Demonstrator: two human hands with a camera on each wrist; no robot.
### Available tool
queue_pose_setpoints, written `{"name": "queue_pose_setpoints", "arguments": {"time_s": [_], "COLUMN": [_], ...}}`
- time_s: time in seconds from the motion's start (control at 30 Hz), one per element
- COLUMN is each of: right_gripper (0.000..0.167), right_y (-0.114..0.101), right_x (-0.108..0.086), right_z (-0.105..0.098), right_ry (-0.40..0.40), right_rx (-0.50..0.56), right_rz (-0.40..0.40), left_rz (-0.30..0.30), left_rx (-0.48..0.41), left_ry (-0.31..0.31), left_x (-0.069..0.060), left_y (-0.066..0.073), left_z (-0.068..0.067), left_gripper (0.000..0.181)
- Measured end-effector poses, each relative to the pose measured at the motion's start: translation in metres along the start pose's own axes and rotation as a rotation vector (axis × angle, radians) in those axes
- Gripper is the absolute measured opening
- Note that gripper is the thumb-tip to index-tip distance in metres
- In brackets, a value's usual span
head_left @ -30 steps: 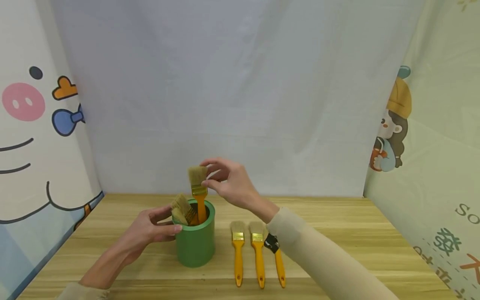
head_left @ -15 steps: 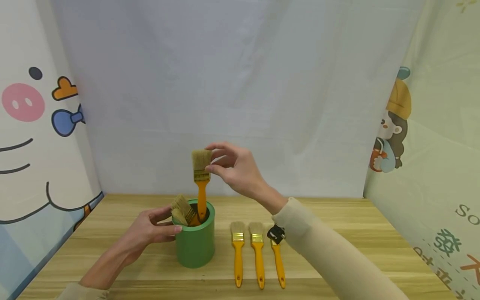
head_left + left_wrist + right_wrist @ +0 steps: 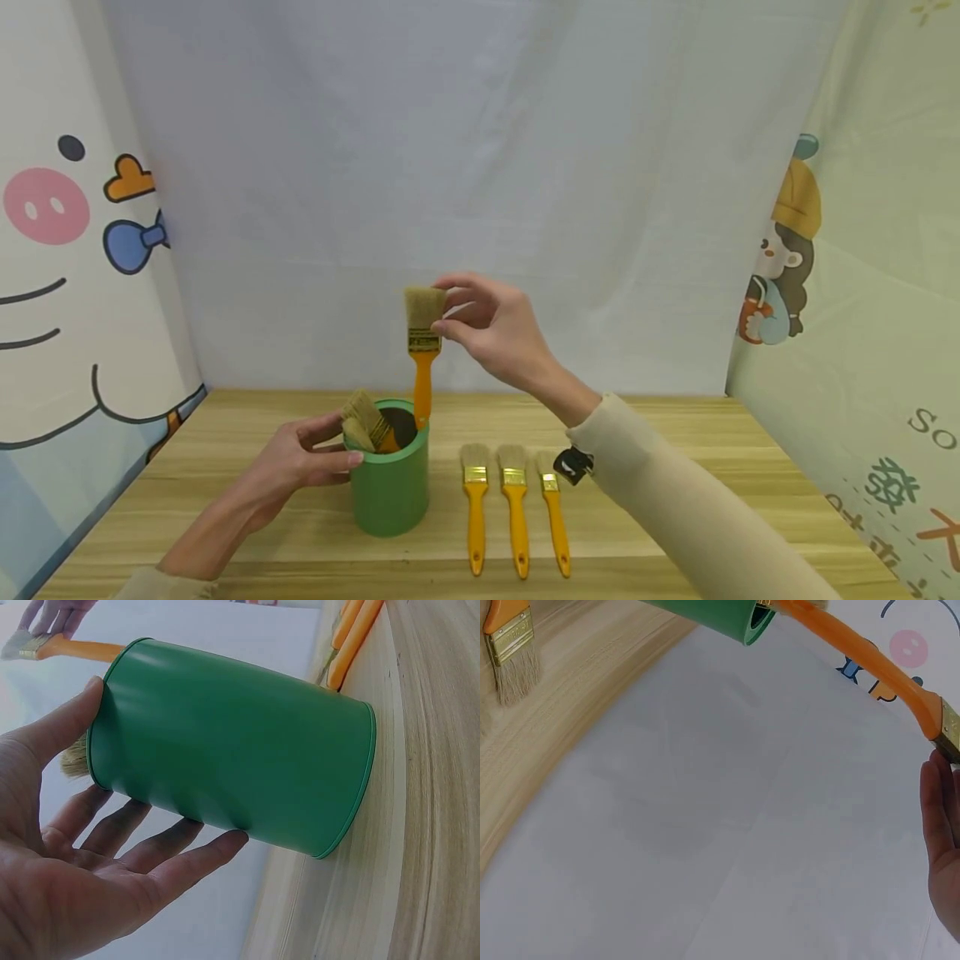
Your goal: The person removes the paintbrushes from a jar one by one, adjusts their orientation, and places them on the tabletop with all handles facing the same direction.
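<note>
A green cylindrical can point(image 3: 390, 492) stands upright on the table. My left hand point(image 3: 296, 454) holds its left side; in the left wrist view the thumb meets the rim and the fingertips touch the wall of the can point(image 3: 232, 742). Above the can's right rim, my right hand point(image 3: 498, 329) pinches a paintbrush point(image 3: 423, 379) near the bristles and metal band. That brush points bristles up, and its orange handle's end is at the rim. Bristles of other paintbrushes point(image 3: 366, 417) lean out of the can's left side; their handles are mostly hidden inside.
To the right of the can, three orange-handled paintbrushes lie in a row, bristles away from me: a left one point(image 3: 476, 508), a middle one point(image 3: 517, 508) and a narrower right one point(image 3: 555, 517). A pale cloth point(image 3: 480, 192) hangs behind the wooden table point(image 3: 660, 442).
My right hand has risen and shifted right, drawing the paintbrush upward so its handle has come up out of the can. The left hand and the can have stayed in place.
</note>
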State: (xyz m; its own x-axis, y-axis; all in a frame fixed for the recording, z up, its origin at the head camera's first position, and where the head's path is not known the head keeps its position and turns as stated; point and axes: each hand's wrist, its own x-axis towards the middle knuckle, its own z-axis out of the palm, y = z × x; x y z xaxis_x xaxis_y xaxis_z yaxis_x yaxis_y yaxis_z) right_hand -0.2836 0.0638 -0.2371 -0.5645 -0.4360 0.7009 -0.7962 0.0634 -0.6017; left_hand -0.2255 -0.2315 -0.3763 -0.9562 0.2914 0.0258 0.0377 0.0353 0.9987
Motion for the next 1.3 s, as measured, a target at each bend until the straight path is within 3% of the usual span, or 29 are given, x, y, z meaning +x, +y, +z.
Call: {"name": "queue_pose_setpoints", "arguments": {"time_s": [0.53,1.3], "right_gripper": [0.041,0.042], "right_y": [0.017,0.056], "right_x": [-0.044,-0.118], "right_z": [-0.037,-0.057], "right_ry": [0.055,0.032], "right_rx": [-0.072,-0.066], "right_rz": [0.12,0.356], "left_rz": [0.011,0.003], "left_rx": [0.001,0.006], "left_ry": [-0.004,-0.004], "left_x": [-0.001,-0.003], "left_y": [0.001,0.002], "left_z": [0.001,-0.001], "left_gripper": [0.083,0.084]}}
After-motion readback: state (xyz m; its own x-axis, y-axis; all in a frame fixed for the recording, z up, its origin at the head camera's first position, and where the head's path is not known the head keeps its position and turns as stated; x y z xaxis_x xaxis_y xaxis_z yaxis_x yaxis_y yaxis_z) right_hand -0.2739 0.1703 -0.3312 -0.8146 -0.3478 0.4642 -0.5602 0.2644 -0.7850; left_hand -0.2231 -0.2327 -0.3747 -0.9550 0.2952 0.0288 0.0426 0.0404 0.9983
